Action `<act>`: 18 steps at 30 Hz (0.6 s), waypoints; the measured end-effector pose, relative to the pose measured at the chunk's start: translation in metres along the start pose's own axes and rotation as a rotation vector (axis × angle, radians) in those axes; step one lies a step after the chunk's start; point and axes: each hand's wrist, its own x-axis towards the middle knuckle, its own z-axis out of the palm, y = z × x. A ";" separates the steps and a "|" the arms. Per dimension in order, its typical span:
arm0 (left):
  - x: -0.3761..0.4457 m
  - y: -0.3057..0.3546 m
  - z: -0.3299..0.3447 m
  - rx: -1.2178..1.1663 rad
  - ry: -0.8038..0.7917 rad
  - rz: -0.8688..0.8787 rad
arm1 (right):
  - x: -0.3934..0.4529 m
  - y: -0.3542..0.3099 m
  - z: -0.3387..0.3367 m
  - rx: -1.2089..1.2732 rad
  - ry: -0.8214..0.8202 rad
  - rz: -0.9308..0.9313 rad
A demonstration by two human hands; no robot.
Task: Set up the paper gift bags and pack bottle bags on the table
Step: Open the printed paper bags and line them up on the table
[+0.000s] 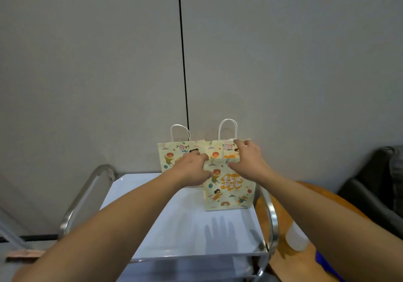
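Observation:
Three cream paper gift bags with cartoon prints stand at the far end of a white table top [152, 216], against the wall. One bag [168, 157] is at the back left and another [218, 148] at the back right, both with white twisted handles upright. A third bag [231, 190] stands in front of the back right one. My left hand [192, 168] holds the front bag's upper left edge between thumb and fingers. My right hand [248, 159] has its thumb at the front bag's top edge, with its fingers curled over the back right bag's top rim. The front bag's handles are hidden.
Curved metal rails run along the left side [87, 194] and the right side [272, 220] of the table top. An orange-brown round surface [283, 255] with a white patch lies to the right. A dark seat [375, 183] stands beyond it. A grey wall stands right behind the bags.

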 end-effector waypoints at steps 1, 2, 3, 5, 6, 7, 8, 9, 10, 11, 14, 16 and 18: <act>0.007 0.002 0.001 0.002 0.005 -0.010 | 0.009 0.002 -0.001 0.007 0.033 0.004; 0.013 0.004 0.001 -0.001 0.011 -0.026 | 0.018 0.004 -0.002 0.013 0.066 0.007; 0.019 0.005 0.002 -0.003 0.016 -0.040 | 0.026 0.006 -0.004 0.020 0.093 0.004; 0.031 0.008 0.001 -0.002 0.015 -0.075 | 0.042 0.009 -0.007 0.024 0.096 -0.019; 0.036 0.009 0.000 -0.002 0.014 -0.098 | 0.051 0.012 -0.008 0.022 0.076 -0.037; 0.040 0.010 -0.001 -0.001 0.015 -0.119 | 0.059 0.014 -0.008 0.024 0.053 -0.053; 0.045 0.012 -0.003 -0.001 0.018 -0.140 | 0.068 0.016 -0.008 0.032 0.030 -0.064; 0.048 0.014 -0.004 -0.002 0.024 -0.162 | 0.076 0.019 -0.007 0.041 0.009 -0.075; 0.052 0.015 -0.005 -0.006 0.031 -0.186 | 0.083 0.021 -0.006 0.046 -0.018 -0.088; 0.054 0.017 -0.004 -0.010 0.039 -0.207 | 0.088 0.022 -0.005 0.047 -0.055 -0.107; 0.057 0.022 0.006 -0.012 0.040 -0.276 | 0.097 0.023 0.000 0.016 -0.173 -0.192; 0.054 0.026 0.014 -0.011 0.023 -0.319 | 0.097 0.019 0.002 -0.026 -0.196 -0.248; 0.047 0.030 0.022 0.000 0.012 -0.358 | 0.095 0.013 0.006 -0.037 -0.204 -0.295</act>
